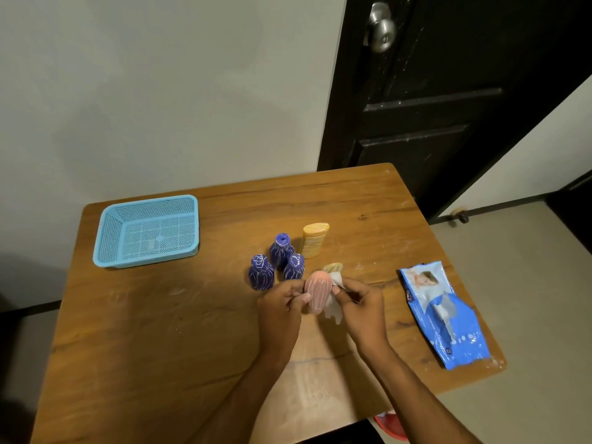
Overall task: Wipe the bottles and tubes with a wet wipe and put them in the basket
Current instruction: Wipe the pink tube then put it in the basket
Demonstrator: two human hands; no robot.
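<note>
While it was being wiped: the pink tube (315, 294) hung above the near middle of the wooden table (160, 331), between both hands.
Left hand (280, 307): fingers closed on the tube's left side.
Right hand (362, 306): fingers pinched together on the wet wipe (334, 307), pressing it against the tube's right side.
Handling: the tube looked light and soft-walled, likely slick once damp; holding its flanks near the ends seemed safest.
Waiting: three blue bottles (282, 251) and a yellow tube (314, 240) stood just beyond the hands; something pale yellow behind the pink tube was too hidden to name.
Basket (109, 230): blue, far left, nothing in it.
Wipes packet (448, 315): lay to the right.
</note>
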